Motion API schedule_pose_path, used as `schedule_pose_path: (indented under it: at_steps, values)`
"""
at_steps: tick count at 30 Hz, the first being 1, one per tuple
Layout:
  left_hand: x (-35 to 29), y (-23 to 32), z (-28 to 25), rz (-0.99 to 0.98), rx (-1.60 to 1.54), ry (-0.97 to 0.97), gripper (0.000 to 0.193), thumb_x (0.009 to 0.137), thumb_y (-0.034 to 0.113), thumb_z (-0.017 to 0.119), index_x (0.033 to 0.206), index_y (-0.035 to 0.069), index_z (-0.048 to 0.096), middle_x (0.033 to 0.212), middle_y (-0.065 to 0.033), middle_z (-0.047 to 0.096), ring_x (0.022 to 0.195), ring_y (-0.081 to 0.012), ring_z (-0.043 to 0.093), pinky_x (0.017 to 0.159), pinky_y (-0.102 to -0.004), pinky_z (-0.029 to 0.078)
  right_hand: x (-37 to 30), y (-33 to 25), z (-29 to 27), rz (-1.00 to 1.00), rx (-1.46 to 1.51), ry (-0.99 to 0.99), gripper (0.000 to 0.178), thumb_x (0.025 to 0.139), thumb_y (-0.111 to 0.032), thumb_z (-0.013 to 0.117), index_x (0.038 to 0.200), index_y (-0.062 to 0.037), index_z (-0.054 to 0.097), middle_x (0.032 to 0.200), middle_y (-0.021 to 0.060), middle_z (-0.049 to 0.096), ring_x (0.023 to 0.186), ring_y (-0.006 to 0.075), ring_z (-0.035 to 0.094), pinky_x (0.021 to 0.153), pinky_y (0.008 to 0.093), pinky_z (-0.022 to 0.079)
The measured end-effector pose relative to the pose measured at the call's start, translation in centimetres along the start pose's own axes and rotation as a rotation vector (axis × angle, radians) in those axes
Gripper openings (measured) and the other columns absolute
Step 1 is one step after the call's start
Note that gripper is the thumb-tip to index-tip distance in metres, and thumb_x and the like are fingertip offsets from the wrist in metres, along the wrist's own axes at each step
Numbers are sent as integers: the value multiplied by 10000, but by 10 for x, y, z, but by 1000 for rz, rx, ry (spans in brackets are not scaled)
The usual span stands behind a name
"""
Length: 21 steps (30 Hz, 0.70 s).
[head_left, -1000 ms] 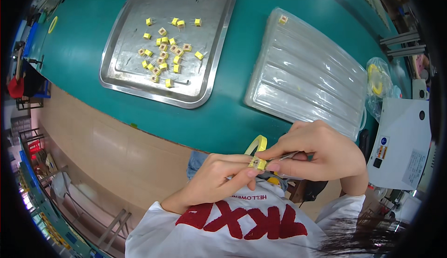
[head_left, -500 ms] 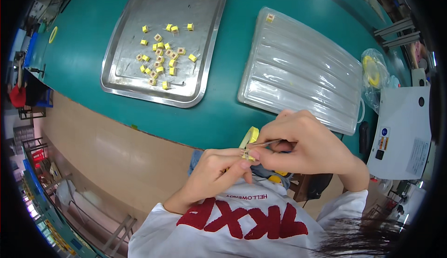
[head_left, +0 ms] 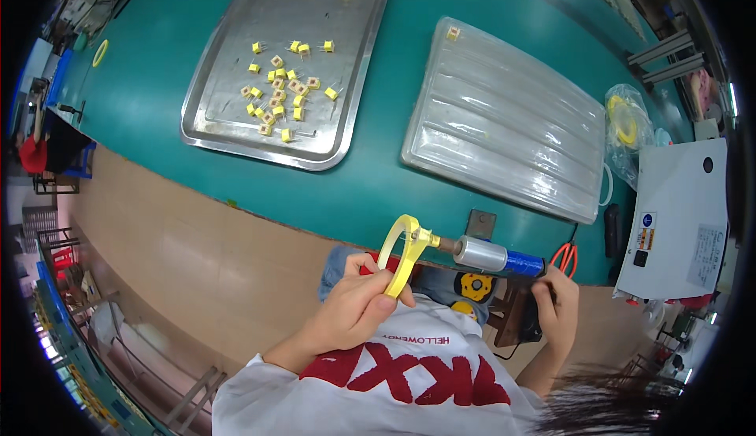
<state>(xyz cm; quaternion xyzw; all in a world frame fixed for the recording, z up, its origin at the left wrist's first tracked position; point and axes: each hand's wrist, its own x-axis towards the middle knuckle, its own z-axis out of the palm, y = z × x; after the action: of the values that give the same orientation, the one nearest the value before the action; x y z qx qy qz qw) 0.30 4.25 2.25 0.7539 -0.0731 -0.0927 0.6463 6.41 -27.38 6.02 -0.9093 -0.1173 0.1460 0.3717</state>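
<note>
My left hand (head_left: 358, 306) pinches a roll of yellow tape (head_left: 403, 267) between thumb and fingers, held upright at the table's front edge. The tape meets a small yellow-wrapped part (head_left: 429, 239) on the tip of a spindle. That spindle juts from a silver and blue cylindrical tool (head_left: 504, 256), lying sideways at the table edge. At the blue end is my right hand (head_left: 557, 306), its fingers curled in against the tool's end. What those fingers grip there is hidden.
A metal tray (head_left: 236, 141) holds several small yellow parts with pins. Right of it lies a ribbed clear plastic case (head_left: 504, 121), one part on its corner. Orange-handled pliers (head_left: 565, 256), a small dark block (head_left: 481, 223) and a white machine (head_left: 673, 216) are at the right.
My hands have come apart from the small pinned part they held together. The right moved right to the cylindrical tool's end; the left now holds the tape roll. A yellow part shows on the spindle.
</note>
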Motion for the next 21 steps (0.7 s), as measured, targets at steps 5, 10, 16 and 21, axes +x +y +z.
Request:
schedule_pose_path:
  at_steps: [5, 10, 16, 21]
  values:
    - [0, 1, 9, 33, 13, 75, 292, 983, 238, 398, 935, 60, 625, 608, 0, 523, 637, -158, 473, 902, -323, 284, -10, -14, -24, -167, 250, 3, 363, 761, -290, 757, 900, 33, 665, 723, 111, 617, 612, 178, 574, 547, 269, 402]
    - [6, 3, 20, -15, -20, 200, 398, 1010, 302, 334, 862, 16, 568, 564, -4, 468, 557, -119, 380, 876, -308, 286, 8, 3, -20, -263, 663, 262, 476, 799, -393, 758, 969, -22, 512, 746, 48, 538, 521, 88, 445, 442, 226, 386]
    - [12, 9, 20, -112, -67, 198, 388, 1021, 288, 341, 857, 16, 565, 592, -18, 475, 735, -136, 394, 752, -280, 346, 55, 6, 0, -47, 503, 461, 196, 911, -170, 639, 1018, -54, 523, 789, 3, 508, 550, 65, 450, 467, 216, 372]
    - [26, 12, 14, -74, -72, 202, 283, 1002, 200, 376, 856, 27, 545, 628, -33, 513, 595, -176, 408, 835, -310, 313, 31, 22, 5, 112, 454, 12, 163, 854, -108, 668, 918, -5, 560, 709, 14, 538, 576, 79, 518, 502, 213, 400]
